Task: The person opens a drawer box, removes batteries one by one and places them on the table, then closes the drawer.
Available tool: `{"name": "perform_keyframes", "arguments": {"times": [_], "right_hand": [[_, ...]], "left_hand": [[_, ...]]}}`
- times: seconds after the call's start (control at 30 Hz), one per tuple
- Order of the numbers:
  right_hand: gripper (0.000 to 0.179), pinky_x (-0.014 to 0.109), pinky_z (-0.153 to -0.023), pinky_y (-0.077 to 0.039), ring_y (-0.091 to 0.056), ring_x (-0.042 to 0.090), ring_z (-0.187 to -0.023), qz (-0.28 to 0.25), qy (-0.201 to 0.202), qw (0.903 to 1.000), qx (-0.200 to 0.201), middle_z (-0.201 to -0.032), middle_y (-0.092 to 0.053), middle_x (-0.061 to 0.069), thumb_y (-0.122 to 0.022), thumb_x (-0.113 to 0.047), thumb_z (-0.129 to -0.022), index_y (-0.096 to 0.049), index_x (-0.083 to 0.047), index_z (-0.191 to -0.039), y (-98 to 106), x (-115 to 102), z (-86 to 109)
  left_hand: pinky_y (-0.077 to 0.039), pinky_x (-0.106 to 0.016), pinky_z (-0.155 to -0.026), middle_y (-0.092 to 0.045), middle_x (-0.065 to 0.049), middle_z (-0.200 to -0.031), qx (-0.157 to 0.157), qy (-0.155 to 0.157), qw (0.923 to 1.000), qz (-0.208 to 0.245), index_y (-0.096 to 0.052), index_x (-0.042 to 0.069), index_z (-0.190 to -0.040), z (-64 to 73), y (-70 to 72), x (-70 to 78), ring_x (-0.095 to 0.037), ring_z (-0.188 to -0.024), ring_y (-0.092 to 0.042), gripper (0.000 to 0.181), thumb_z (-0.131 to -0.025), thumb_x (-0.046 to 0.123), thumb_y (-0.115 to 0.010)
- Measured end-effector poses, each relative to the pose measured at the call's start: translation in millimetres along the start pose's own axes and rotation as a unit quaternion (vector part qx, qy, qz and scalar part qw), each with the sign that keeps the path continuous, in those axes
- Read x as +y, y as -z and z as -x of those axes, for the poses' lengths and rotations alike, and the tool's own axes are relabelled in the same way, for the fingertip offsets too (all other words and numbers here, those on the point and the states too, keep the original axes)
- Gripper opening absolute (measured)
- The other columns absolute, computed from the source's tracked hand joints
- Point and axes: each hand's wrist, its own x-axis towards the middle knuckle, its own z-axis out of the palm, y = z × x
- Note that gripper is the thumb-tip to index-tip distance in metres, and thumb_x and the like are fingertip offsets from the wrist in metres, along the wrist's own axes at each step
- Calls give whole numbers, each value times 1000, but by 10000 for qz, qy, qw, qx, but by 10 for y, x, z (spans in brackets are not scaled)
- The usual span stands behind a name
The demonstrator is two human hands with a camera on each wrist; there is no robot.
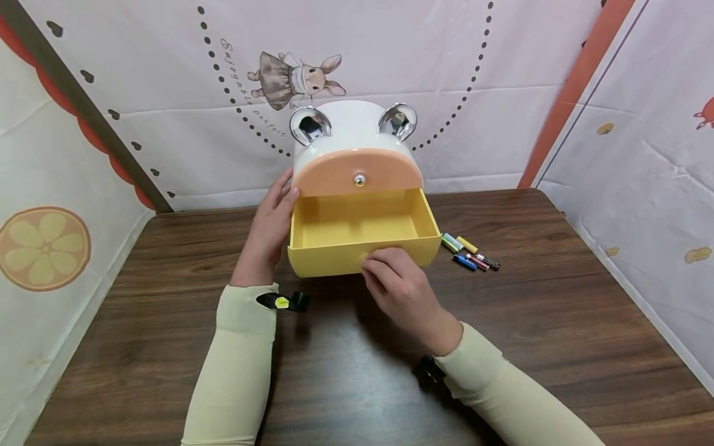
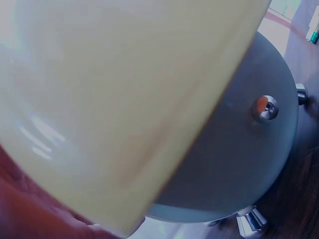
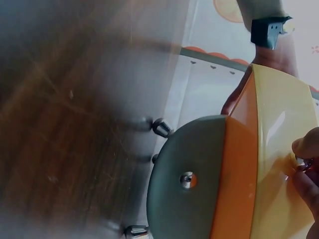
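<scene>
A small drawer cabinet (image 1: 354, 127) with a white rounded top and two shiny ears stands on the table. Its yellow drawer (image 1: 323, 261) is pulled well out, and nothing lies inside. Thumb and fingers of my right hand (image 1: 404, 291) pinch the knob (image 3: 300, 161) on that drawer's front. My left hand (image 1: 268, 226) rests against the cabinet's left side, the thumb near the front edge and the fingers stretched back along the wall. Above is a peach drawer (image 1: 329, 174), pushed in; below, the wrist views show a grey-green drawer (image 3: 172, 199), also in.
Several small coloured cylinders (image 1: 465, 262), like batteries, lie on the wooden table (image 1: 558, 297) just right of the yellow drawer. A printed cloth (image 1: 446, 56) hangs close behind the cabinet, with more cloth at both sides. Short silver feet (image 3: 162, 128) hold the cabinet up.
</scene>
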Motion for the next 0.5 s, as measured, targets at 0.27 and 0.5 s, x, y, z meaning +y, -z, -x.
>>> {"name": "perform_keyframes", "arguments": {"times": [0.27, 0.5], "right_hand": [[14, 31, -85, -51, -60, 23, -94, 145, -91, 9998, -77, -100, -65, 10, -71, -3, -82, -71, -1, -95, -141, 183, -115], [14, 33, -85, -52, -60, 25, -94, 335, -284, 9990, -82, -100, -66, 11, -71, -2, -82, -71, -1, -97, -246, 384, -213]], "left_hand": [[-38, -47, -109, -41, 2, -153, 185, 32, 9991, 389, -38, 42, -147, 11, 12, -9, -25, -137, -43, 52, -96, 46, -51], [-44, -47, -100, -44, 3, -151, 205, 12, 9977, 646, -40, 38, -147, 4, 9, -15, -22, -135, -45, 54, -95, 45, -54]]}}
